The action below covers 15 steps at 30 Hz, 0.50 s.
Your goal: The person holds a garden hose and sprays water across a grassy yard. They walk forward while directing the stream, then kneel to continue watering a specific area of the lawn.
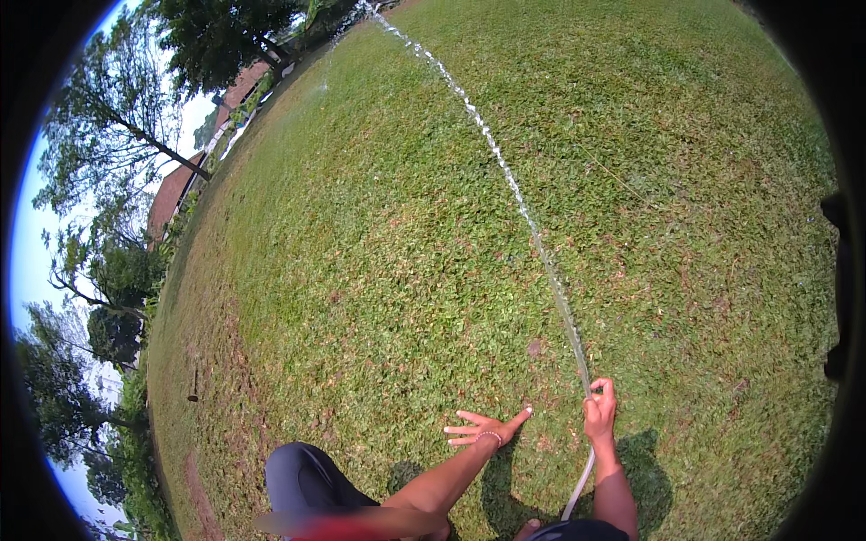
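Note:
My right hand [600, 416] is closed around a pale garden hose [580, 485] near its mouth; the lower end of the hose runs out of sight by my leg at the bottom edge. A clear water stream [504, 162] leaves the hose and arcs far up the view, breaking into drops toward the top. Left of the hose, my left hand [488, 429] is spread above the grass, fingers apart, holding nothing. A bead bracelet [488, 435] circles that wrist. Below lies the lawn [406, 284], mostly green with some dry patches.
My bent knee [304, 473] in dark trousers shows at lower left. Bare soil [201, 497] marks the lawn's left side, with a small dark object [193, 398] on the ground. Trees [128, 128] and a building with a reddish roof [172, 196] line the far edge.

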### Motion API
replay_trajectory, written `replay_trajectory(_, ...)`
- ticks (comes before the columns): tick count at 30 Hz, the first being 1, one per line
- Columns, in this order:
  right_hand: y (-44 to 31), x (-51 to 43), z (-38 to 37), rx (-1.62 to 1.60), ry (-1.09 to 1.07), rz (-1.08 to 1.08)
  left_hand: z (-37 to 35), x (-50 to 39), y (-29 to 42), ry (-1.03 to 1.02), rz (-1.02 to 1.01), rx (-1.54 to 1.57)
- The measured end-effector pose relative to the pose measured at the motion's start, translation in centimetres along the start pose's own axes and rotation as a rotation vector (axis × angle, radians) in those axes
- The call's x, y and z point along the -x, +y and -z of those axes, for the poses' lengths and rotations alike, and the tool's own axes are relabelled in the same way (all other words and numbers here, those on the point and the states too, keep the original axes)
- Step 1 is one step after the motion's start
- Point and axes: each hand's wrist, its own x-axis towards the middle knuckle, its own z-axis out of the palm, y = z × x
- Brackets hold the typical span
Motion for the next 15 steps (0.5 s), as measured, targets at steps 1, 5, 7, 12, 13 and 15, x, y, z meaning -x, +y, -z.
replay_trajectory(1, 0.12, -0.01, 0.01, 0.003, 0.001, 0.007, -0.03, -0.02, -0.01, 0.002, 0.013, 0.003)
replay_trajectory(5, 0.57, -0.15, 0.04, -0.023, 0.017, -0.001, -0.17, -0.11, -0.06, 0.008, 0.016, 0.014)
replay_trajectory(7, 0.72, -0.11, 0.04, -0.058, 0.026, -0.023, -0.27, -0.15, -0.03, 0.008, 0.009, 0.018)
replay_trajectory(12, 0.66, -0.13, 0.14, -0.116, 0.030, -0.016, -0.29, -0.35, -0.20, 0.004, 0.012, -0.003)
replay_trajectory(13, 0.59, -0.16, 0.16, -0.158, 0.030, -0.019, -0.29, -0.40, -0.19, 0.002, 0.004, 0.004)
replay_trajectory(15, 0.39, -0.26, 0.19, -0.212, 0.026, -0.027, -0.30, -0.42, -0.35, -0.004, -0.009, 0.020)
